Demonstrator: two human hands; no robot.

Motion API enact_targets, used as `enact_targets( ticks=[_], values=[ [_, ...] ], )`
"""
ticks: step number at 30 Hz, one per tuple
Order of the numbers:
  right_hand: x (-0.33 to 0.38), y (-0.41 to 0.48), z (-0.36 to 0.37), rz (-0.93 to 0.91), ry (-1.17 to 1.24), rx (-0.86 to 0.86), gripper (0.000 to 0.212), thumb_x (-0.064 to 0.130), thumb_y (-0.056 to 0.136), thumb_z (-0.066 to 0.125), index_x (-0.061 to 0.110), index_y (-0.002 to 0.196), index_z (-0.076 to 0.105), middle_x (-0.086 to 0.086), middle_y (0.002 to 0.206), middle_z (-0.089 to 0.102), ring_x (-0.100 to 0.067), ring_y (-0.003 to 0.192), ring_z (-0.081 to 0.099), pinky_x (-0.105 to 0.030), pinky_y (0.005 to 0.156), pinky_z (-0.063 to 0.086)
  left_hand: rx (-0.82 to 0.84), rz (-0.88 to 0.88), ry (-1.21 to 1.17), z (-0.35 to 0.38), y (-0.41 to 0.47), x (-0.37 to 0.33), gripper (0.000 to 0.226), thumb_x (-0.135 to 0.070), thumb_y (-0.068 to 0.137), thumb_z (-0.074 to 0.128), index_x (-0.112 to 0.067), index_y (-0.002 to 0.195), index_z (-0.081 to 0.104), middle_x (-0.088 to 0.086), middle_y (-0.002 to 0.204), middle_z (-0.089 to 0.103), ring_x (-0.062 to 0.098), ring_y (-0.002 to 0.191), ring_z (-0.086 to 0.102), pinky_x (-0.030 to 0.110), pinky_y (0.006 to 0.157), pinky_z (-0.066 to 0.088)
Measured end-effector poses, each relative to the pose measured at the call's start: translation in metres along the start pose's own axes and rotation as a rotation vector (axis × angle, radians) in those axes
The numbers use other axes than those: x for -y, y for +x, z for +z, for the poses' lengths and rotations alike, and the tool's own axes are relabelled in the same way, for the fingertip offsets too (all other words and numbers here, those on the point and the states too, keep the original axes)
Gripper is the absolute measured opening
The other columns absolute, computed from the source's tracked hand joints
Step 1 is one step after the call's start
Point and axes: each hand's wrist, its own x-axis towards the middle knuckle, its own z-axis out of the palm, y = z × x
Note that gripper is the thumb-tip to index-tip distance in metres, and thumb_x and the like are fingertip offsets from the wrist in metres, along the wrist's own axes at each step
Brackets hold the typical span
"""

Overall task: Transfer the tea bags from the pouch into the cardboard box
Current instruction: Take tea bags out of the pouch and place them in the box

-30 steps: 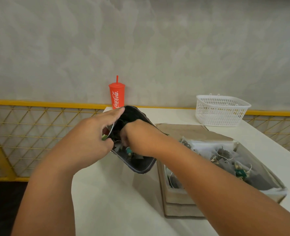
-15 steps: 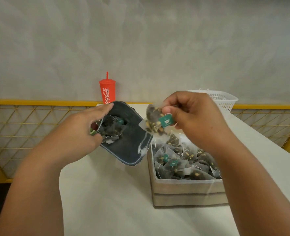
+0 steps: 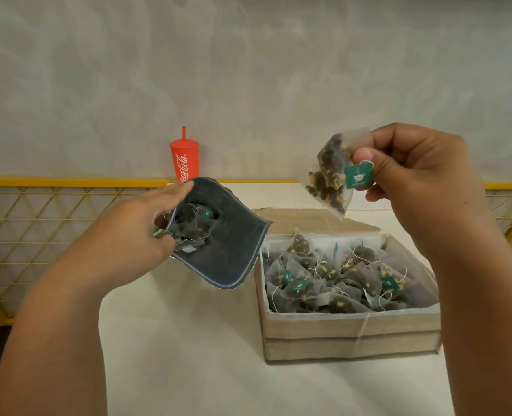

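My left hand (image 3: 146,235) grips the rim of a dark grey pouch (image 3: 230,250), held open and tilted above the table, with a few mesh tea bags visible inside. My right hand (image 3: 423,181) pinches a pyramid tea bag (image 3: 329,178) with a green tag, raised above the far edge of the cardboard box (image 3: 350,334). The box stands on the white table, right of the pouch, with several tea bags lying in it.
A red cup with a lid and straw (image 3: 184,162) stands at the back of the white table (image 3: 188,355) by the wall. A yellow wire fence (image 3: 38,223) runs along the left and behind. A white basket is mostly hidden behind my right hand.
My right hand came out of the pouch holding a tea bag, then moved it up and to the right over the box. The left hand keeps holding the pouch open.
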Motion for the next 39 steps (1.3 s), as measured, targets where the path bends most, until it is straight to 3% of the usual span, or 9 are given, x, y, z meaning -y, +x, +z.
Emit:
enact_targets(
  ticks=[4,9,12,15,19,24,30,34,39],
  values=[
    [-0.005,-0.009,0.000,0.104,-0.077,0.114,0.028,0.005,0.086,0.060,0.026,0.068,0.065,0.013,0.055,0.065,0.000,0.047,0.055,-0.011,0.046,0.045,-0.001,0.003,-0.026,0.000,0.000,0.000,0.072,0.005,0.077,0.055,-0.033,0.136,0.037,-0.025,0.133,0.037,0.008,0.118,0.043,0.006,0.080,0.026],
    [-0.024,-0.022,0.008,0.360,-0.180,0.289,0.025,0.007,0.087,0.059,0.018,0.065,0.066,-0.003,0.057,0.066,-0.002,0.047,0.053,-0.017,0.049,0.046,0.016,-0.009,-0.037,-0.001,-0.001,0.000,0.072,0.004,0.079,0.055,-0.034,0.137,0.036,-0.021,0.139,0.037,0.010,0.120,0.043,0.015,0.084,0.031],
    [-0.039,-0.028,0.022,0.514,-0.274,0.443,0.027,0.009,0.089,0.057,0.021,0.065,0.064,0.004,0.051,0.062,0.000,0.045,0.053,-0.018,0.051,0.047,0.020,-0.013,-0.030,-0.001,-0.001,-0.002,0.072,0.004,0.079,0.054,-0.035,0.137,0.035,-0.029,0.130,0.034,0.006,0.119,0.043,0.014,0.084,0.031],
    [-0.055,-0.034,0.035,0.596,-0.410,0.580,0.028,0.006,0.089,0.052,0.020,0.069,0.064,0.000,0.064,0.066,-0.008,0.057,0.059,-0.032,0.068,0.057,0.022,-0.010,-0.048,-0.002,-0.001,-0.002,0.072,0.005,0.079,0.054,-0.034,0.137,0.035,-0.031,0.125,0.030,-0.002,0.112,0.040,0.014,0.087,0.030],
    [-0.065,-0.040,0.041,0.583,-0.502,0.716,0.019,0.011,0.090,0.054,0.019,0.088,0.072,0.016,0.065,0.056,0.001,0.060,0.051,-0.019,0.070,0.048,0.023,-0.006,-0.054,-0.002,-0.001,-0.002,0.073,0.005,0.079,0.054,-0.035,0.137,0.035,-0.031,0.124,0.028,-0.011,0.106,0.032,0.013,0.088,0.029],
    [-0.058,-0.033,0.030,0.543,-0.396,0.551,0.011,0.022,0.086,0.063,0.026,0.084,0.073,0.024,0.071,0.057,0.005,0.054,0.050,-0.013,0.059,0.038,0.032,-0.016,-0.059,-0.001,0.000,0.000,0.073,0.004,0.079,0.055,-0.036,0.137,0.034,-0.030,0.126,0.031,0.000,0.114,0.041,0.015,0.086,0.030],
    [-0.047,-0.024,0.005,0.490,-0.351,0.324,0.020,0.022,0.087,0.061,0.031,0.071,0.068,0.015,0.049,0.061,0.004,0.042,0.052,-0.016,0.052,0.038,0.007,-0.002,-0.030,0.001,-0.001,-0.002,0.072,0.004,0.078,0.055,-0.035,0.136,0.036,-0.022,0.137,0.038,0.011,0.119,0.044,0.017,0.087,0.032],
    [-0.048,-0.022,-0.017,0.482,-0.380,0.179,0.020,0.018,0.087,0.062,0.028,0.070,0.066,0.008,0.063,0.063,-0.005,0.051,0.054,-0.020,0.055,0.042,0.013,0.010,-0.024,0.003,0.000,0.000,0.074,0.003,0.078,0.055,-0.037,0.137,0.033,-0.025,0.136,0.034,0.009,0.121,0.042,0.017,0.089,0.030],
    [-0.056,-0.027,-0.043,0.479,-0.655,0.290,0.021,0.012,0.084,0.063,0.026,0.069,0.065,0.003,0.069,0.065,-0.010,0.063,0.057,-0.021,0.059,0.042,0.007,0.014,-0.042,0.006,0.001,-0.001,0.076,0.005,0.078,0.055,-0.036,0.137,0.032,-0.031,0.126,0.029,0.007,0.116,0.043,0.018,0.089,0.031]
  ],
)
